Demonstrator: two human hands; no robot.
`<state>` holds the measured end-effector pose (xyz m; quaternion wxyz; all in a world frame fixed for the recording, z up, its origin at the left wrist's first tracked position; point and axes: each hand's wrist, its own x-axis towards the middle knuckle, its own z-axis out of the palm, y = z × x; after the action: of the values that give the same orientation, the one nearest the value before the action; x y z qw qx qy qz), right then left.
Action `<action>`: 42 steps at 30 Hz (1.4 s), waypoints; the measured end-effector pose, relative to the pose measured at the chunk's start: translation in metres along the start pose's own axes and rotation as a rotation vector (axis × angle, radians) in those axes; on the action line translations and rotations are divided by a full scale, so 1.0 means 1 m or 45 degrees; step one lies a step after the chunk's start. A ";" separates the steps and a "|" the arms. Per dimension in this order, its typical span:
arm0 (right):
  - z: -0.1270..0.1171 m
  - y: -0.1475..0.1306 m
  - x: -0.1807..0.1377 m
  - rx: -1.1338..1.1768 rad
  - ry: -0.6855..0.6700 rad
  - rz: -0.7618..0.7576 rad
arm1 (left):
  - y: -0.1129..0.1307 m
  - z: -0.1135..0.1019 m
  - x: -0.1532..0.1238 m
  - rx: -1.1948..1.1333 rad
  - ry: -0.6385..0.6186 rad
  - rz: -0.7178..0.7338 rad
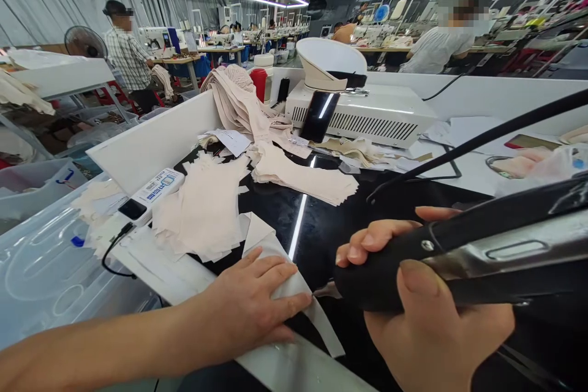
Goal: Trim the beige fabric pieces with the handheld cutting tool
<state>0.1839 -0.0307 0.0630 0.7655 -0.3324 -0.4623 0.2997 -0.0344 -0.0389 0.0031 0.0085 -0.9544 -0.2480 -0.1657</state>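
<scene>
My left hand (261, 300) lies flat with its fingers spread, pressing a pale fabric piece (294, 285) onto the glossy black work surface (280, 205). A narrow end of that fabric hangs out past my fingertips toward the front edge. My right hand (427, 312) is wrapped around a black handheld tool (478, 245) with a metal strip along its body. The tool's thin metal tip (327, 290) points left and sits right beside the fabric, close to my left thumb; whether it touches cannot be made out. Stacked cream fabric pieces (202, 202) lie beyond my left hand.
Another cream fabric stack (303, 174) lies farther back. A phone (320, 115) leans against a white vented machine (362, 113). At left are a white box with a small screen (154, 193) and a clear plastic bin (50, 275). A black cable (496, 135) crosses at right. Two people sit in the background.
</scene>
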 end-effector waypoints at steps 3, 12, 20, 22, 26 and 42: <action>0.004 0.001 0.003 0.033 0.011 0.008 | 0.000 0.002 -0.001 -0.004 0.012 0.008; 0.016 0.011 0.013 0.087 0.009 -0.024 | -0.001 0.005 -0.001 -0.026 0.041 0.025; 0.017 0.017 0.016 0.128 -0.036 -0.033 | -0.001 0.007 0.000 -0.123 0.118 0.012; 0.019 0.019 0.016 0.154 -0.032 -0.040 | -0.002 0.007 0.001 -0.140 0.122 0.008; 0.022 0.022 0.017 0.189 -0.045 -0.029 | -0.001 0.006 0.001 -0.130 0.123 -0.005; 0.017 0.025 0.018 0.085 -0.058 -0.032 | -0.015 -0.010 0.003 -0.297 -0.026 -0.003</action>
<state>0.1716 0.0015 0.0586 0.7692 -0.2939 -0.4734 0.3127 -0.0424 -0.0259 0.0124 -0.1052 -0.9502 -0.2284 -0.1839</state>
